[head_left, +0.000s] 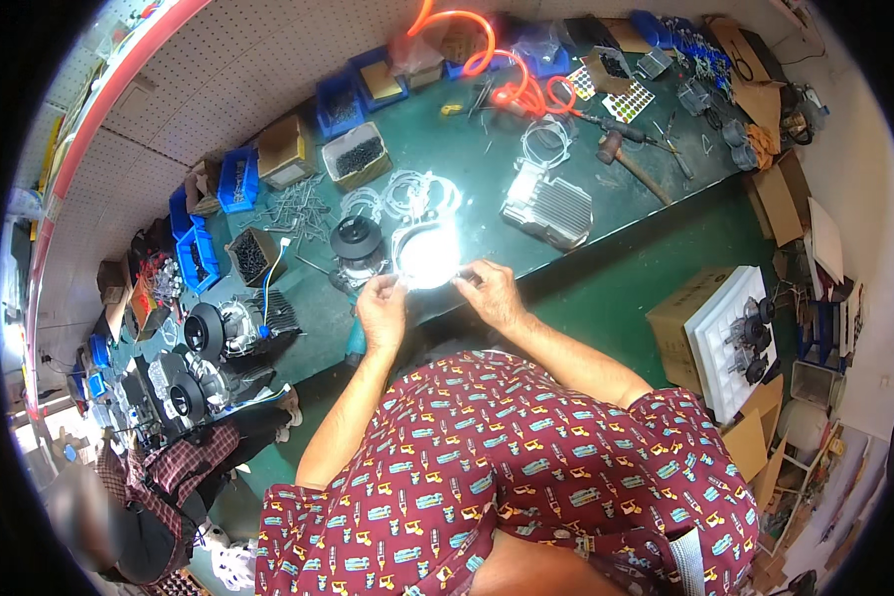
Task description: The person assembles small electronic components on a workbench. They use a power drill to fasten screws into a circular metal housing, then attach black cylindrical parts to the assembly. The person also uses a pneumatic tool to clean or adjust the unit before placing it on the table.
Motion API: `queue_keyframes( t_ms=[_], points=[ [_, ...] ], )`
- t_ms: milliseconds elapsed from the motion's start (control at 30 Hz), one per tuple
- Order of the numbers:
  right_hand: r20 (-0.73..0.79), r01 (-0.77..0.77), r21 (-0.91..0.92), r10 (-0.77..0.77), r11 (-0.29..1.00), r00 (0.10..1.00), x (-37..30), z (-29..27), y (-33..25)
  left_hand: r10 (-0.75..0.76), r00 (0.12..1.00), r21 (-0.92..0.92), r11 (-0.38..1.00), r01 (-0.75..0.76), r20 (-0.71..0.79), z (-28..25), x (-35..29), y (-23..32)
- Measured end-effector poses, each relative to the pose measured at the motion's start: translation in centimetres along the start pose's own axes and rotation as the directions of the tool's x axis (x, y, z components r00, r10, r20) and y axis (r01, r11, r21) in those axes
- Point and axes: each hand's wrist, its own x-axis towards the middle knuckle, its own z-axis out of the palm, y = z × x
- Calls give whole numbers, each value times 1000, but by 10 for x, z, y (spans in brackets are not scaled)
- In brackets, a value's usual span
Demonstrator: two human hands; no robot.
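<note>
Between my two hands is a round, pale ring-shaped part (428,258), its middle washed out by glare. My left hand (382,310) pinches its lower left edge with thumb and fingers. At the lower right edge, my right hand (492,293) has its fingers closed on it. A black round fan-like unit on a metal body (358,241) stands just left of the part. Behind it lie several clear rings (412,192). To the right, a finned silver metal housing (549,207) rests on the green bench (467,149).
Blue bins (340,107) and boxes of dark screws (356,155) line the back. A coiled orange hose (526,94) hangs over the bench near a mallet (631,164). More black fan units (205,331) stand left, near another person (159,487). Right, a carton (685,318) bears a white tray.
</note>
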Motion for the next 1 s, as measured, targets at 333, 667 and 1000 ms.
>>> queue_keyframes(
  t_ms=[333,667,1000],
  points=[
    [-148,37,-10,-39,999,988,30,-11,2,-93,996,-385,919,83,-8,-26,0,3],
    [107,72,-281,-44,957,993,102,-5,-1,-180,984,-483,863,150,-15,-30,-10,-3],
    [175,-502,257,471,826,865,111,-13,7,-209,978,-509,841,181,1,-30,-10,-3]
  ],
)
